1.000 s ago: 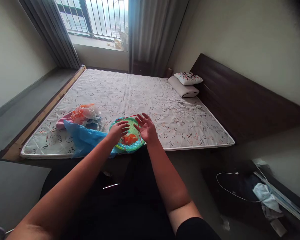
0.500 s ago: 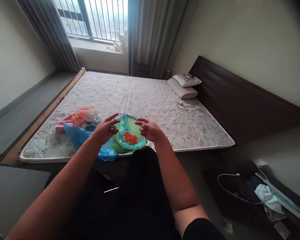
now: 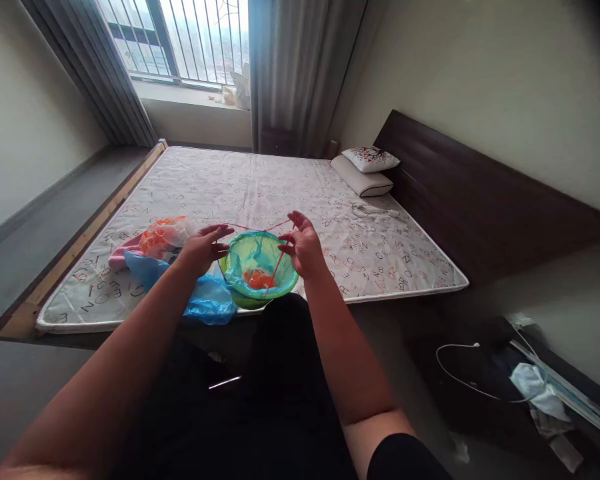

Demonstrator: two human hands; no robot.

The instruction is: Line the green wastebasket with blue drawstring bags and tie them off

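A green bowl (image 3: 259,273) covered with thin blue plastic sits at the near edge of the mattress (image 3: 280,193), with something orange inside. A red elastic band (image 3: 253,227) is stretched above the bowl between both hands. My left hand (image 3: 200,248) is at the bowl's left side, its fingers hooked on the band. To the bowl's right, my right hand (image 3: 304,248) pinches the band's other end.
A blue plastic bag (image 3: 190,290) lies left of the bowl, with a clear bag of orange things (image 3: 165,235) and a pink cloth (image 3: 123,252) behind it. Two pillows (image 3: 367,170) lie by the dark headboard (image 3: 460,193). A cable and clutter (image 3: 505,380) are on the floor to the right.
Both hands have risen and moved apart, stretching the red band wide above the bowl. The bowl now sits more upright under the band.
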